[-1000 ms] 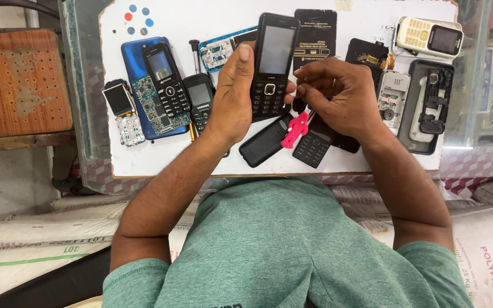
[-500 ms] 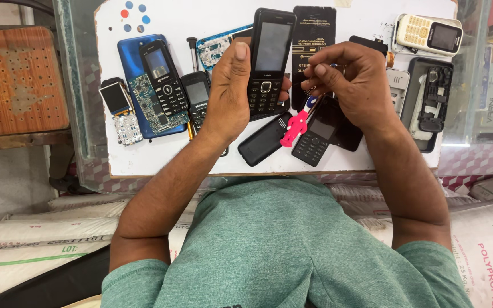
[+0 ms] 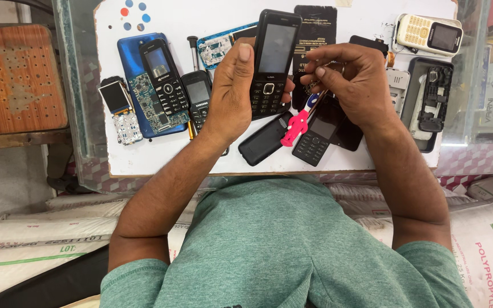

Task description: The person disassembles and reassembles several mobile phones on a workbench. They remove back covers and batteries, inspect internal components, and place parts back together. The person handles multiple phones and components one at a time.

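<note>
- The left hand (image 3: 232,91) grips a black keypad phone (image 3: 272,63) above the white desk (image 3: 161,159), fingers closed round its left edge, thumb up; half a second ago it sat slightly lower.
- The right hand (image 3: 355,80) has fingers pinched shut on a pink-handled screwdriver (image 3: 299,122) just beside the phone's right side, handle pointing down; the handle has swung nearer the phone than before.
- A blue opened phone (image 3: 144,85), a cream keypad phone (image 3: 429,34) and a black back cover (image 3: 265,140) lie unmoved.
</note>
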